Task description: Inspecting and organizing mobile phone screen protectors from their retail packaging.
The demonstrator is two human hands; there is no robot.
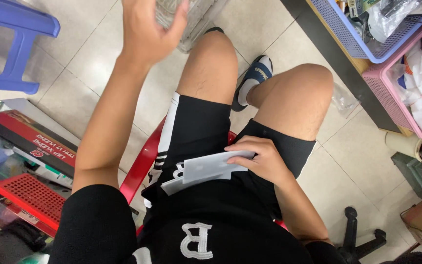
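I sit on a red stool (pixel 142 161) in black shorts, looking down at my lap. My right hand (pixel 262 159) rests on my right thigh and grips a small stack of flat white cards (pixel 206 170) by their right end. My left hand (pixel 150 27) is raised ahead of my left knee, fingers spread, holding nothing. Its thumb tip lies against a clear plastic container (pixel 194 22) on the tiled floor; whether it presses on the container I cannot tell.
A blue plastic stool (pixel 15 29) stands at the far left. Below it lie a red-and-black box (pixel 30 142) and a red basket (pixel 25 193). A lavender basket (pixel 367 39) and a pink basket (pixel 391 93) sit at the right, a black chair base (pixel 360 239) beneath.
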